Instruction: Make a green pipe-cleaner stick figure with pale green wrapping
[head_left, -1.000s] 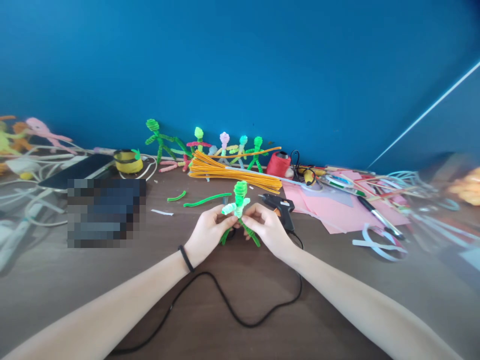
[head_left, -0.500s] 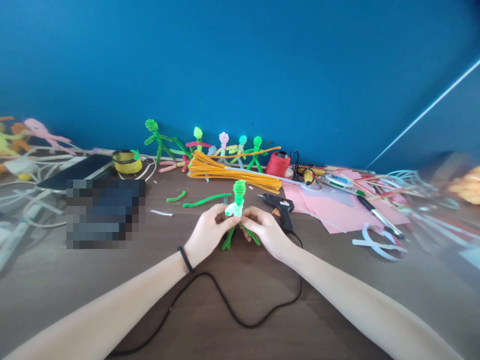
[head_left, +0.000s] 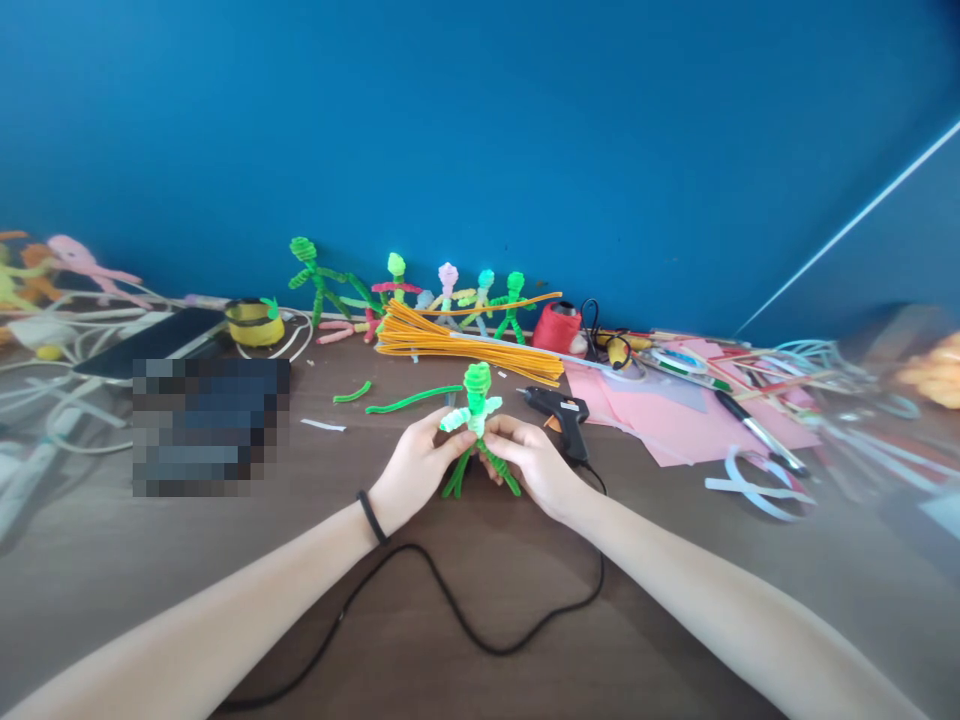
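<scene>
A pipe-cleaner figure (head_left: 477,400), green with pale whitish arms, stands upright between my hands, its green legs spread below. My left hand (head_left: 420,455) pinches its body from the left with thumb and fingers. From the other side my right hand (head_left: 536,462) grips the body near the top of the legs. Fingertips behind the figure are partly hidden. Just beyond my left hand lies a loose green pipe cleaner (head_left: 412,400), with a shorter green piece (head_left: 352,393) farther left. A black glue gun (head_left: 562,415) rests beside my right hand.
A bundle of orange pipe cleaners (head_left: 465,345) lies at the back, before several finished figures (head_left: 315,280) leaning on the blue wall. Pink paper (head_left: 637,420) and a black marker (head_left: 757,432) are at right. A black cord (head_left: 487,650) loops across the front; a phone (head_left: 150,345) lies left.
The figure has turned between my fingers, so both pale arms now spread out to the sides. My hands have stayed in nearly the same place.
</scene>
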